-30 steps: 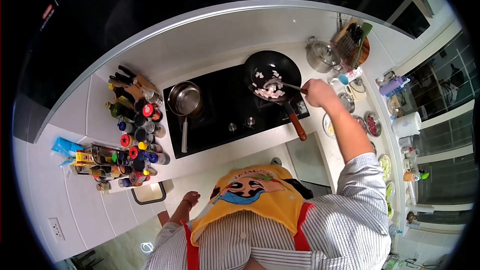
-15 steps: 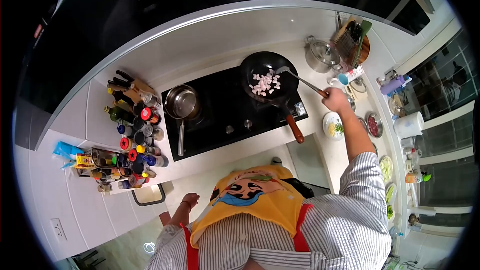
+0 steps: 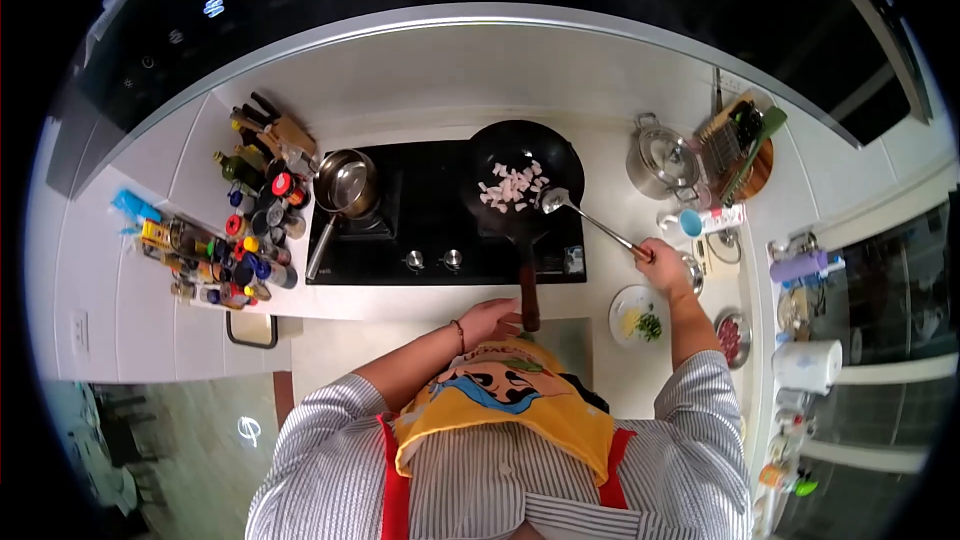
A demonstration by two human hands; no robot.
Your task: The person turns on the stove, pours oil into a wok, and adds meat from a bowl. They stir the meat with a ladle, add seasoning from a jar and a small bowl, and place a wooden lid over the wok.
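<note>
My right hand (image 3: 665,267) is closed around the wooden handle of a metal spatula (image 3: 602,227). Its head rests at the right side of a black wok (image 3: 485,148) on the cooktop. Small pale pink pieces of meat (image 3: 514,185) lie spread in the bottom of the wok. The wok's brown handle (image 3: 530,298) points toward me. Just left of the handle's end is my left hand (image 3: 490,320), fingers stretched toward it and apart, with nothing held. To the right, a white plate (image 3: 622,334) of chopped green and yellowish bits sits below my right hand.
A steel saucepan (image 3: 346,183) stands on the left burner of the black cooktop (image 3: 425,225). Bottles and jars (image 3: 262,230) crowd the left counter beside a knife block (image 3: 290,136). A lidded steel pot (image 3: 662,162) and a bowl of red meat (image 3: 732,338) stand to the right.
My left hand has come up from low left to beside the wok handle. The spatula's head has moved toward the wok's near right side. The camera view has shifted.
</note>
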